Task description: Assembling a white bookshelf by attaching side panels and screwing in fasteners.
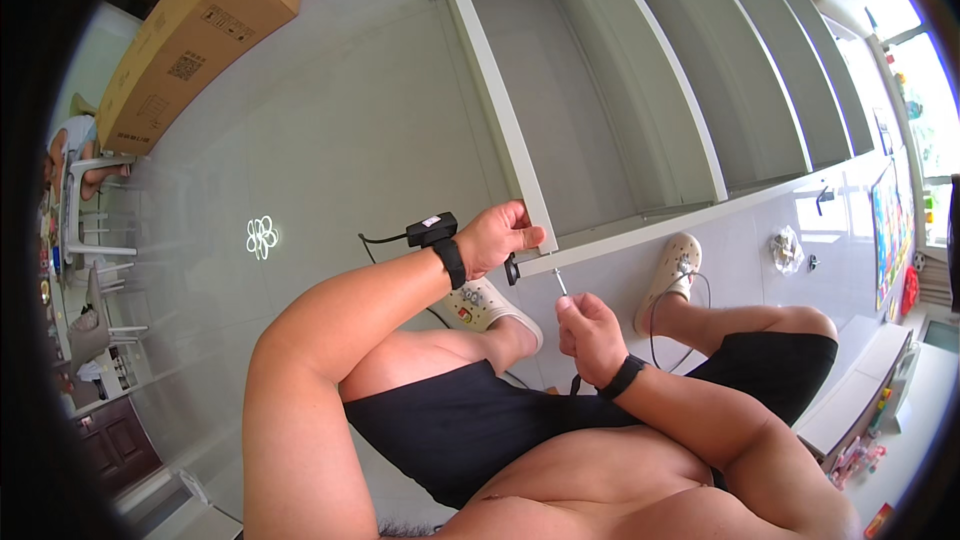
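Note:
A white shelf unit (504, 135) lies on its side on the floor in front of me. My left hand (495, 240) is closed around its near left corner, thumb on the edge. Just beside those fingers, a small black caster (512, 268) sticks out of the corner. In my right hand (595, 335), thumb and fingers pinch a thin metal tool like a screwdriver shaft (562, 286). Its tip points at the frame's outer face by the corner; I cannot tell whether it touches. The tool's handle end is hidden in my hand.
A long cardboard box (190, 50) stands at the far left. My clog-covered feet, one in a beige clog (672, 270), flank the corner. Cables run near both legs. A clear plastic bag (786, 250) and a small black part (824, 200) lie right. Another person (72, 155) sits far left.

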The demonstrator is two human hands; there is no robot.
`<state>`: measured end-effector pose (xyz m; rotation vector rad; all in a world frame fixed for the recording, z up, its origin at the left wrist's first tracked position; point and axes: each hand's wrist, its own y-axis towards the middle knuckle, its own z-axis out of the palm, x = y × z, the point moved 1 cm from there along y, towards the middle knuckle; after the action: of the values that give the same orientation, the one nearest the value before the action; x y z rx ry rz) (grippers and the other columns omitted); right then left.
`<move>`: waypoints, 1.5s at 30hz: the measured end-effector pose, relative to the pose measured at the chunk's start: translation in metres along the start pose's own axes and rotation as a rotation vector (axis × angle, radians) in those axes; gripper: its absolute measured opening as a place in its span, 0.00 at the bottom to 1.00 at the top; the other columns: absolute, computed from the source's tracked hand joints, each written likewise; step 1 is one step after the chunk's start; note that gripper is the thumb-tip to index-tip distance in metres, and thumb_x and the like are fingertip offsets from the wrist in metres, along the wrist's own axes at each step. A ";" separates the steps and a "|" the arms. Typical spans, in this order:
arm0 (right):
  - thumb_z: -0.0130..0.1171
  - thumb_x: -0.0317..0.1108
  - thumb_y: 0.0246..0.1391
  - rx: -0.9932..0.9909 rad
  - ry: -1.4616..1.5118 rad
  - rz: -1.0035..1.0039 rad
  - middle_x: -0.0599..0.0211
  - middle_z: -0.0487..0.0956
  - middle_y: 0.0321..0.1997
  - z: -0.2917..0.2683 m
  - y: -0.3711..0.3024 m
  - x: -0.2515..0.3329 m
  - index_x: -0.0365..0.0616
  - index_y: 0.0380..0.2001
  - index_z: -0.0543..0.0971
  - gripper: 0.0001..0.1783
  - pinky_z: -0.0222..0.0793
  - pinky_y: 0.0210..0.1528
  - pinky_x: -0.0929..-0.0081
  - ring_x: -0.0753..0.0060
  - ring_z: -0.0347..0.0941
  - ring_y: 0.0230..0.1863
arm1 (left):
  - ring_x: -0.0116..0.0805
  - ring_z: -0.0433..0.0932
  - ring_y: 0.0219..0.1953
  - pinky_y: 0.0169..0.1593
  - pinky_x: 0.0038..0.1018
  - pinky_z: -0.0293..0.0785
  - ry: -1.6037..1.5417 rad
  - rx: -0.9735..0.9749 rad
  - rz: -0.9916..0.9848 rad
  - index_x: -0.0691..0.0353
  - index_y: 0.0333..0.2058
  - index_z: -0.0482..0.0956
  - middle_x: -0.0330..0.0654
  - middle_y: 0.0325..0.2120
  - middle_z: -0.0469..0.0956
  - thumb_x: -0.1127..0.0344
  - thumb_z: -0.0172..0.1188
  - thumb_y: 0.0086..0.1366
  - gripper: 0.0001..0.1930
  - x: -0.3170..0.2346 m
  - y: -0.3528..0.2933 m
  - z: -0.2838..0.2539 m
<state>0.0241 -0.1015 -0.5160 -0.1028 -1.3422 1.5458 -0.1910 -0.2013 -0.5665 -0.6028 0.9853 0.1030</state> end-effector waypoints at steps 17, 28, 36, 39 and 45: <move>0.59 0.37 0.66 -0.059 -0.109 -0.112 0.72 0.70 0.26 0.009 -0.002 0.000 0.39 0.39 0.71 0.12 0.57 0.22 0.80 0.81 0.61 0.20 | 0.23 0.77 0.40 0.49 0.25 0.75 -0.003 -0.004 0.007 0.60 0.43 0.77 0.34 0.37 0.80 0.65 0.65 0.68 0.09 0.001 0.000 0.001; 0.58 0.34 0.66 -0.060 0.001 -0.044 0.73 0.69 0.26 0.009 0.001 0.000 0.38 0.39 0.74 0.10 0.56 0.22 0.79 0.82 0.59 0.20 | 0.23 0.77 0.40 0.50 0.25 0.74 -0.006 0.002 0.007 0.60 0.43 0.77 0.34 0.38 0.81 0.65 0.65 0.68 0.10 0.000 0.000 0.000; 0.60 0.38 0.66 -0.063 -0.012 -0.070 0.75 0.70 0.27 -0.003 0.011 -0.012 0.40 0.38 0.72 0.12 0.60 0.22 0.80 0.81 0.62 0.22 | 0.23 0.77 0.40 0.50 0.25 0.74 -0.009 0.020 0.000 0.60 0.43 0.77 0.34 0.38 0.81 0.65 0.65 0.68 0.09 0.001 0.002 0.000; 0.60 0.37 0.65 -0.056 0.068 0.052 0.74 0.71 0.27 0.000 0.009 -0.004 0.41 0.38 0.70 0.12 0.60 0.23 0.79 0.81 0.63 0.22 | 0.23 0.77 0.40 0.50 0.24 0.74 0.002 0.009 0.011 0.60 0.43 0.77 0.34 0.38 0.81 0.66 0.65 0.68 0.09 0.001 0.001 -0.002; 0.56 0.38 0.68 -0.051 -0.034 -0.073 0.70 0.72 0.29 -0.003 0.007 -0.004 0.41 0.34 0.73 0.12 0.60 0.25 0.76 0.78 0.62 0.23 | 0.22 0.75 0.38 0.48 0.24 0.72 0.018 -0.022 -0.009 0.60 0.41 0.78 0.32 0.35 0.79 0.67 0.65 0.68 0.07 0.006 0.004 -0.004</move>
<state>0.0234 -0.1017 -0.5247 -0.0591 -1.3976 1.4581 -0.1917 -0.2009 -0.5744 -0.6291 0.9995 0.1006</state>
